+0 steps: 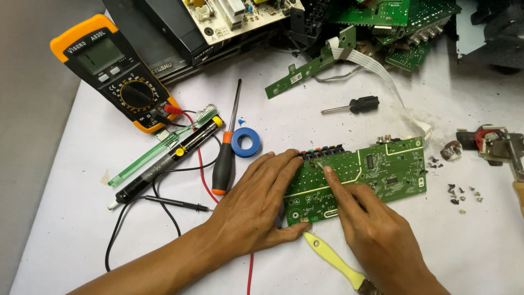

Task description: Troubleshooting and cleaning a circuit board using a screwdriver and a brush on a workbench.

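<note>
Where fingers (328, 173) press (both hands): circuit board (382, 169).

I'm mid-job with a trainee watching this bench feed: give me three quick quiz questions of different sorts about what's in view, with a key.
1. True or false: the left hand rests flat on the left end of the green circuit board.
2. Which lies nearest the left hand? A) the blue tape roll B) the black-handled screwdriver C) the multimeter
3. Fill in: the yellow-handled brush lies on the white table, partly under the ______ hand.

Key: 1 true; 2 A; 3 right. The right index finger presses on the board's upper left area; neither hand's fingers close around a tool.
</note>
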